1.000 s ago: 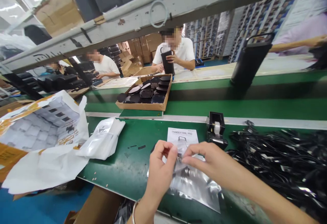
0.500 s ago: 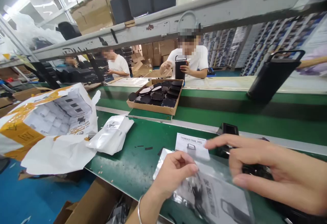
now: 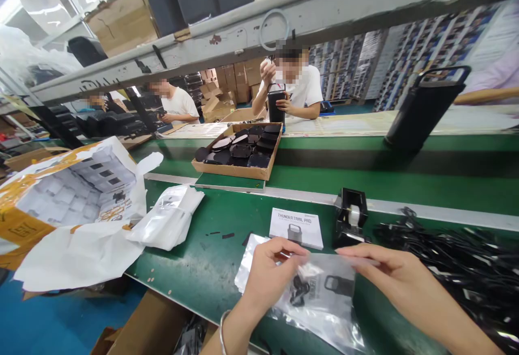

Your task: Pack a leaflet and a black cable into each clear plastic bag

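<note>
Fingers pinched closed, a person's left hand (image 3: 271, 273) and right hand (image 3: 389, 275) grip the top edge of a clear plastic bag (image 3: 330, 303) containing a black cable (image 3: 299, 291), nearer than the white booklet (image 3: 295, 229), left of tangled cords (image 3: 458, 268).

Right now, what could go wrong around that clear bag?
1. The clear bag is held near its upper edge by the left hand and right hand; its thin film might slip.
2. The tape dispenser stands just beyond the right hand and could get bumped.
3. Loose black cables lie beside the right forearm and may snag.
</note>
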`<state>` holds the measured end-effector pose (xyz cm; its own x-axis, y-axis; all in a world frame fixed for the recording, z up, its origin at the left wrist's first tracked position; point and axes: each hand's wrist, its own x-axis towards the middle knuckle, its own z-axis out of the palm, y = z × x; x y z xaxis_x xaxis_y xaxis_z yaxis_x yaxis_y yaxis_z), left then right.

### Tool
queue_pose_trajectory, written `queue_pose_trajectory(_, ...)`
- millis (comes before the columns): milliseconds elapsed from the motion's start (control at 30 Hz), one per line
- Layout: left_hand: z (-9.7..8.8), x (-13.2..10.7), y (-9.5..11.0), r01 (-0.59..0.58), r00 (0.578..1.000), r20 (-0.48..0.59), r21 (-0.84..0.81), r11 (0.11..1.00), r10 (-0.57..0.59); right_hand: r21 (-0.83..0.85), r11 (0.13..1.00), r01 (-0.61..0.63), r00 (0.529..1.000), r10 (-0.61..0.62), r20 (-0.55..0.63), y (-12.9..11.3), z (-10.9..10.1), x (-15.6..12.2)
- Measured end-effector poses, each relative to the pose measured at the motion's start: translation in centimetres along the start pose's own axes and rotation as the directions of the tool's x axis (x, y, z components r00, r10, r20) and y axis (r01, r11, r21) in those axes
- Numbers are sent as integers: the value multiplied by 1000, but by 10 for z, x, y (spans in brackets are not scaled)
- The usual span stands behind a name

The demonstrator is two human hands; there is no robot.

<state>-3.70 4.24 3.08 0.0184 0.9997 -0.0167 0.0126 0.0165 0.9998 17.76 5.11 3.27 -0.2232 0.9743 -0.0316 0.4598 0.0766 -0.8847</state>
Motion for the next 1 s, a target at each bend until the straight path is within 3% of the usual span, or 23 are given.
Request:
queue_pose_trajectory(100, -2, 1, -2, -48, 999, 19, -80, 996, 49, -8, 998, 63, 998, -64, -27, 6, -7, -1)
queue_pose_trajectory(233, 0, 4, -9, 4, 998, 64, -361, 932, 21, 2, 984, 181, 982, -180, -58, 12, -4, -4)
queue_pose_trajectory(300, 5, 6, -12, 50, 995, 96, -342, 938, -17, 8, 978, 210, 976, -210, -50, 13, -1, -6)
queue_pose_trajectory(367, 10, 8, -15, 126, 988, 119, -204, 971, -103, -13, 978, 209, 976, -209, -54, 15, 0, -7)
queue_pose_trajectory(400, 12, 8, -16, 162, 982, 117, -144, 976, -145, -27, 982, 187, 977, -189, -98, 17, 0, -7)
queue_pose_trajectory(467, 15, 7, -18, 191, 979, 92, -88, 978, -183, -61, 996, 65, 952, -80, -296, 20, -3, -2)
queue_pose_trajectory(567, 15, 4, -21, 162, 986, 59, -119, 980, -156, -120, 973, -197, 851, 110, -513, 23, -10, 13)
queue_pose_trajectory(667, 14, 2, -23, 159, 987, 61, -146, 976, -151, -134, 952, -276, 861, 183, -474, 20, -12, 30)
queue_pose_trajectory(767, 14, 3, -26, 154, 988, 55, -176, 972, -147, 19, 963, -268, 861, 248, -444, 18, -4, 38)
queue_pose_trajectory(900, 15, 4, -27, 152, 988, 33, -223, 963, -148, 187, 966, -179, 845, 249, -473, 23, 16, 28)
queue_pose_trajectory(1000, 16, 3, -26, 142, 990, 21, -219, 965, -141, 151, 976, -159, 835, 215, -507, 28, 29, 15)
